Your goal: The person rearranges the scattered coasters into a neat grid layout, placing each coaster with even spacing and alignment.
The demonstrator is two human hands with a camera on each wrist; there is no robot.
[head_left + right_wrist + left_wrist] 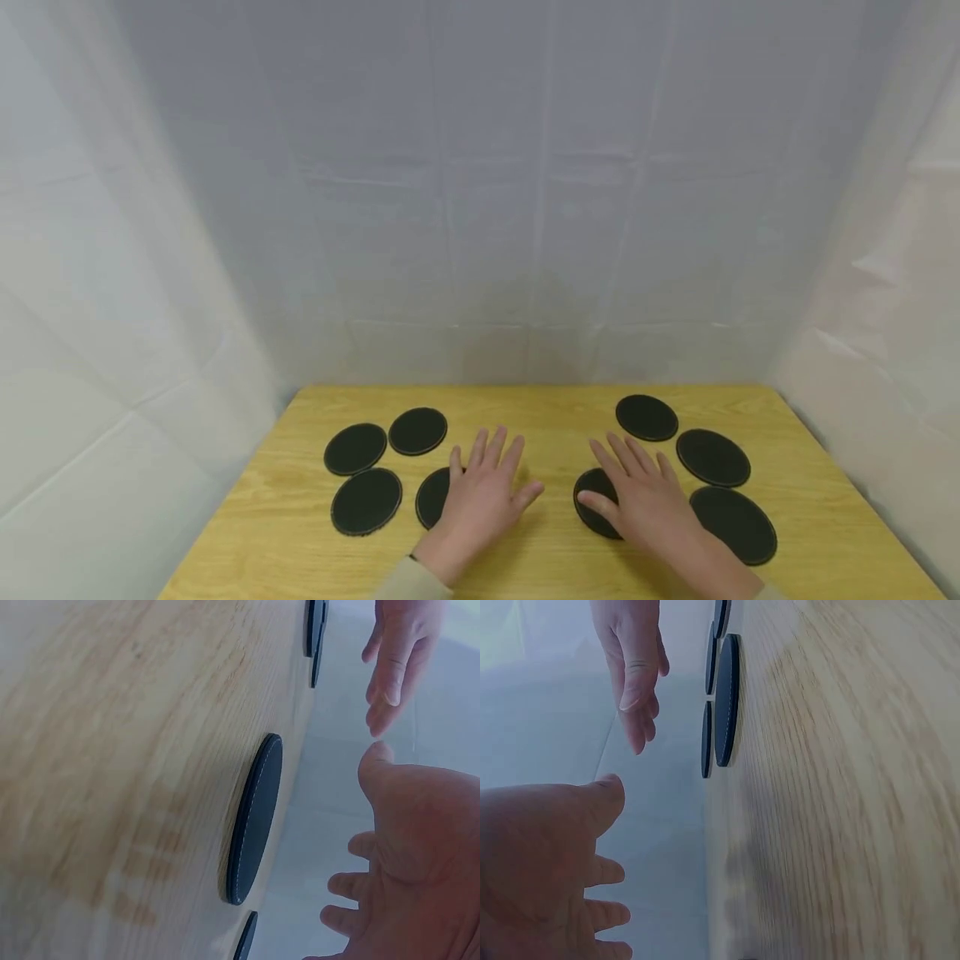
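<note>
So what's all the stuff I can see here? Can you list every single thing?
Round coasters, left group: four, black, on the left half of the table; the one nearest the middle is partly under the left hand.
Round coasters, right group: four, black, on the right half; the one nearest the middle is partly under the right hand.
Table: one, light yellow wood grain, fills the bottom of the head view.
White sheets: pale, creased, hung behind and at both sides of the table.
Sleeve cuffs: beige, at the wrists, bottom edge.
Left hand: one, fingers straight and spread, over a coaster.
Right hand: one, fingers spread, over a coaster.
</note>
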